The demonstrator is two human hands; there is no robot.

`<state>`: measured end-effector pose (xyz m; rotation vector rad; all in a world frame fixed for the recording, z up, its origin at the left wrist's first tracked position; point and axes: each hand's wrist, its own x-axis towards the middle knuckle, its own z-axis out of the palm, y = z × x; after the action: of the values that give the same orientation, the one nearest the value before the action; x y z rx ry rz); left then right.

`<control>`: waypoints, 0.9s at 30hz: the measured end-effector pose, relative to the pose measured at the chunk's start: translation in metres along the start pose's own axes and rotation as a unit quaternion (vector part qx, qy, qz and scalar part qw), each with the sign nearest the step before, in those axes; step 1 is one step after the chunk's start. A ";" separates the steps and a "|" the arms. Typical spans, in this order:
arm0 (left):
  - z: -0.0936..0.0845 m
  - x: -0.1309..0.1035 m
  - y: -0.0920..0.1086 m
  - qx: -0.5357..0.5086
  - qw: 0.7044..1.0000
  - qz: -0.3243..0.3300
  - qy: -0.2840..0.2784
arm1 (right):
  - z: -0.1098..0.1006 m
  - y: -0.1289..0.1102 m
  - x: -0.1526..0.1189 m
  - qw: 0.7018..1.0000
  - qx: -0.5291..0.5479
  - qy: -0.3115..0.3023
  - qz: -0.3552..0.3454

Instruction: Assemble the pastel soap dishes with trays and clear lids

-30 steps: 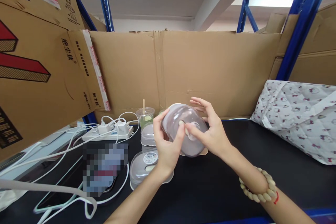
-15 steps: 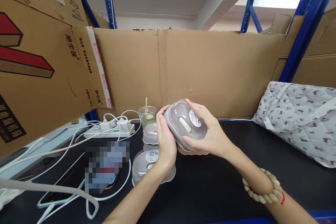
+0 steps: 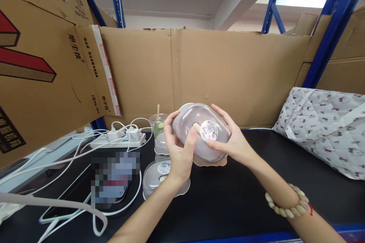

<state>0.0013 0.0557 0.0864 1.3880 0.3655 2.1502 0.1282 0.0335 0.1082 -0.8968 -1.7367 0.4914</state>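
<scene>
A clear-lidded container (image 3: 186, 119) with a round white label is raised above the black table (image 3: 228, 201). My left hand (image 3: 179, 152) holds its left side, with the thumb over the lid. On the right side, my right hand (image 3: 232, 138) grips it with fingers at the far edge and thumb near the label. Below it, a scalloped light-brown edge (image 3: 212, 162) shows; the rest is hidden. Another lidded container (image 3: 152, 178) stands beside my left forearm, partly covered by it. Behind that is a further clear-lidded container (image 3: 161, 145).
A cup with green contents (image 3: 157, 126) stands at the back. On the left are a power strip (image 3: 125, 141), loose white cables and a tablet (image 3: 68, 201) beside a blurred object. A quilted bag (image 3: 327, 129) sits at the right, before a cardboard wall (image 3: 242, 76).
The held container has turned and tilted, so its label now faces me more. My left thumb has moved onto the lid, and my right hand has shifted slightly right.
</scene>
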 end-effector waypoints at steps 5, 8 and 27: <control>-0.006 0.002 -0.007 0.040 0.995 0.049 -0.078 | -0.017 0.001 -0.002 0.996 0.053 -0.023 0.061; -0.015 0.013 -0.007 0.079 0.977 0.156 -0.121 | -0.040 -0.002 -0.011 0.984 0.063 -0.086 0.142; -0.049 -0.100 -0.004 0.488 0.711 0.340 -0.376 | -0.057 0.038 -0.071 0.935 -0.250 -0.061 0.244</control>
<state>-0.0101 0.0041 -0.0114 3.2678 0.8040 1.5474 0.2044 -0.0023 0.0571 -1.7183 -1.7778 0.4331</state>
